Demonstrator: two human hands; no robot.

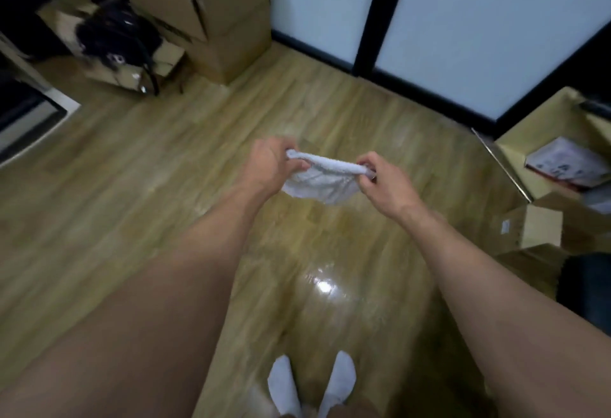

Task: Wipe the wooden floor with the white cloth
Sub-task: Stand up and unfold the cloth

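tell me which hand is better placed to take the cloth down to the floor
Probably left: the left hand wraps more of the white cloth; the right hand only pinches its end.

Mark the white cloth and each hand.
white cloth (319,184), head view, on its hanging middle.
left hand (268,162), head view, on the back of the hand.
right hand (385,180), head view, on the back of the hand.

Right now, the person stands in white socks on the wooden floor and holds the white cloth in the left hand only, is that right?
Not quite. The head view shows both hands on the white cloth: the left hand grips one end and the right hand pinches the other. The white socks and the wooden floor are as you say.
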